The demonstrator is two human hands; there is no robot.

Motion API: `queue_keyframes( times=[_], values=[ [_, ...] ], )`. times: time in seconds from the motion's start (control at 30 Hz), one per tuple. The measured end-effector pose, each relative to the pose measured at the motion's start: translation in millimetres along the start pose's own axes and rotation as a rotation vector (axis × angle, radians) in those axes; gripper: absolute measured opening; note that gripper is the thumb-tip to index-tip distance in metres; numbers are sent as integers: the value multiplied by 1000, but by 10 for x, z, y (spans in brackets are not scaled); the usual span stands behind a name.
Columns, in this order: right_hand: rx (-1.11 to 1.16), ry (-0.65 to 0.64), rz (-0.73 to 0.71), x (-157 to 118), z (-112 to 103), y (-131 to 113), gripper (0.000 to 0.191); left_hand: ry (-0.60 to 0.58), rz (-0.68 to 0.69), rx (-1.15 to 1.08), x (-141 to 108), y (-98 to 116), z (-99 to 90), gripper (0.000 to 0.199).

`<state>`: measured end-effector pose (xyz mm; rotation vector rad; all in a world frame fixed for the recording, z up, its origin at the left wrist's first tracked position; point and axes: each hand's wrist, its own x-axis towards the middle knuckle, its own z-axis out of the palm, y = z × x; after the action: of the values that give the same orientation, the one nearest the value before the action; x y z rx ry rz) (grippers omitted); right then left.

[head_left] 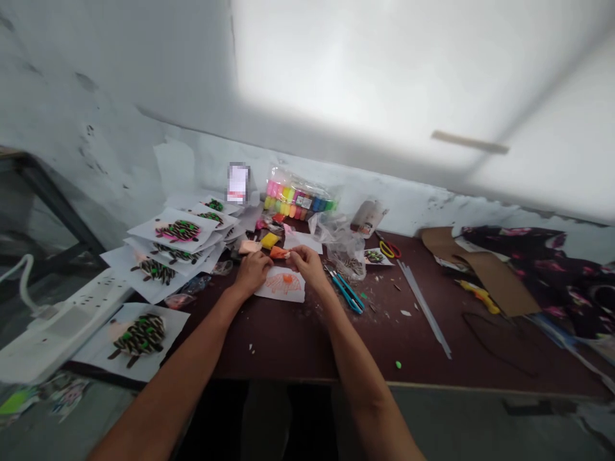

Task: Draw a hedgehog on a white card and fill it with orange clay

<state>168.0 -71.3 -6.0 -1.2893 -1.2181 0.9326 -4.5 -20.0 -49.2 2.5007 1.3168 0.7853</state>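
soft orange clay [279,253] pinched in right fingertips [293,255]

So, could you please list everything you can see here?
table: one, maroon, beneath everything
clay-decorated paper sheets: several, white, stacked left
sketched paper sheet: one, white, front centre
clay tub pack: one, multicoloured, by wall
teal-handled cutters: one pair, teal, right of centre
yellow-handled scissors: one, yellow, far edge
cardboard: one piece, brown, right
floral cloth: one, dark, far right
power strip: one, white, left
orange clay lump: one, orange, centre
left hand: one, bare, beside clay
right hand: one, bare, pinching clay
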Motion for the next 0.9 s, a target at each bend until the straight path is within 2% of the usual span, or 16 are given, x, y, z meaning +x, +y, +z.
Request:
queue_keyframes(
  times=[0.17,0.47,0.7,0.9],
  values=[
    [8,26,45,-125,-78,-88,21,16,31,-9,-88,35,-4,18],
    [-4,73,142,-607,-74,27,21,-43,28,-93,-306,189,-48,19],
    [-118,142,36,-994,29,56,23,-44,41,-112,-469,257,-104,22],
    [-290,228,-52,-1273,82,16,25,-63,85,-101,-462,256,-115,24]
  ],
)
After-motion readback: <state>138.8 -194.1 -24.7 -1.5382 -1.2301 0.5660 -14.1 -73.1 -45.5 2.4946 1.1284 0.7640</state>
